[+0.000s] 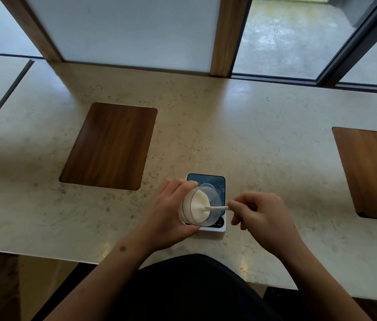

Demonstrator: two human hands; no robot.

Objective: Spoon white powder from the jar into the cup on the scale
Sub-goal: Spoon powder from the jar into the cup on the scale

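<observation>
My left hand (pixel 171 212) grips a clear jar (pixel 188 208) of white powder, tilted with its mouth toward the right, held over the near left part of the scale (pixel 220 227). My right hand (pixel 261 212) pinches the handle of a white spoon (pixel 217 208), whose bowl is dug into the powder (pixel 198 202) inside the jar. A small clear cup (pixel 208 186) stands on the dark glass plate of the scale, just behind the jar's rim and partly hidden by it.
The scale sits on a pale stone counter (pixel 264 140) near its front edge. A dark wooden inset panel (pixel 111 145) lies to the left and another wooden inset panel (pixel 373 172) to the far right. Windows and wooden posts line the back.
</observation>
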